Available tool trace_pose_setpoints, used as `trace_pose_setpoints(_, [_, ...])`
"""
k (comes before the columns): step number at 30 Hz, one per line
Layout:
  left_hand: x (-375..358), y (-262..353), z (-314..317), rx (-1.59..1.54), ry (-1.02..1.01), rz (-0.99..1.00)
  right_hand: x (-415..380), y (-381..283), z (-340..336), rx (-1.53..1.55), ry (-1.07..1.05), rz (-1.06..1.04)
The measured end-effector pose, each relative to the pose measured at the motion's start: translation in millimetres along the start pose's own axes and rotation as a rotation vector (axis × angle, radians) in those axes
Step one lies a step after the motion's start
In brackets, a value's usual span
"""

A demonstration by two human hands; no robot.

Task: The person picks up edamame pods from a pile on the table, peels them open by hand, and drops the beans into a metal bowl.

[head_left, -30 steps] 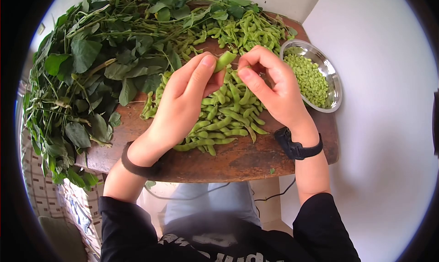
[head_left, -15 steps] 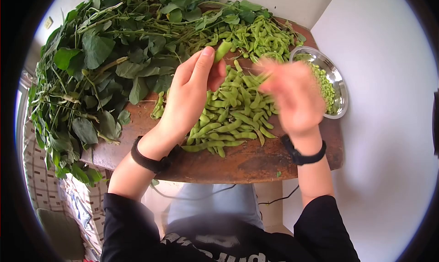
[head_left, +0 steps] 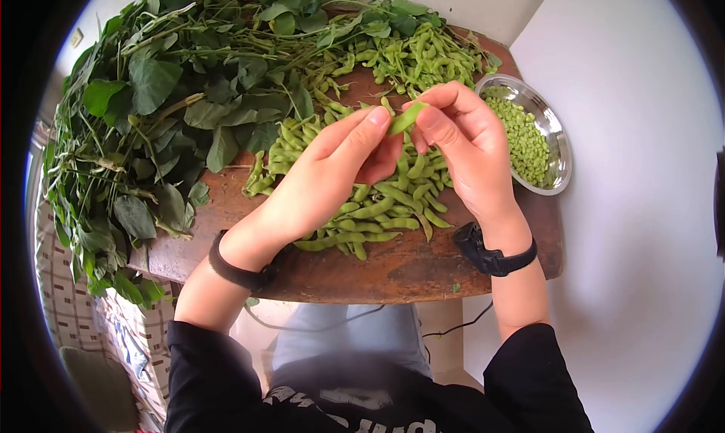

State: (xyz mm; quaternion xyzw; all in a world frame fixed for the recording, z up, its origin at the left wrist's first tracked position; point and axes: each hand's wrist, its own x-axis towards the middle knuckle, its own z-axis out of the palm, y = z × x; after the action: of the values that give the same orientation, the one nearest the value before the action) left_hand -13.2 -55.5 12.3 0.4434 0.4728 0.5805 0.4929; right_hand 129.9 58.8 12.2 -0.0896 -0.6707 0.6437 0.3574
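A green bean pod (head_left: 407,120) is stretched between my two hands, above a heap of loose pods (head_left: 377,210) on the wooden table. My left hand (head_left: 336,161) pinches its left end between thumb and fingers. The other end is gripped by my right hand (head_left: 472,142), with the thumb pressed against the pod. To the right of my right hand stands a steel bowl (head_left: 561,157) holding shelled green beans (head_left: 526,142).
Leafy stalks (head_left: 158,116) cover the left and back of the wooden table (head_left: 377,274). Another pile of pods (head_left: 430,59) lies at the back. A white wall (head_left: 634,169) rises on the right, and a cable (head_left: 317,329) hangs below the table edge.
My right hand, blurred and apart before, has moved left and up to the pod and now grips it. My left hand has moved slightly right and down, still holding the pod.
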Motion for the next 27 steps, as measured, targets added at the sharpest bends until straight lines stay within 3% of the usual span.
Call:
trace_pose_setpoints(1, [0.0, -2.1, 2.7, 0.0, -0.001, 0.0, -0.2, 0.1, -2.4, 0.03, 0.015, 0.017])
trace_pose_setpoints(3, [-0.5, -4.8, 7.2, 0.103, -0.007, 0.184, -0.1, -0.5, -3.7, 0.059, 0.029, 0.031])
trace_pose_setpoints(6, [-3.9, -2.4, 5.0, 0.265, -0.037, 0.188, -1.2, -4.1, 1.1, 0.12, 0.022, 0.077])
trace_pose_setpoints(12, [-4.3, -1.0, 6.2, 0.295, -0.035, 0.173, -1.1, -5.5, -0.3, 0.245, -0.044, 0.154])
trace_pose_setpoints(27, [-8.1, 2.4, 7.6, 0.268, -0.064, 0.199, -4.9, -3.2, 1.4, 0.252, -0.105, 0.015])
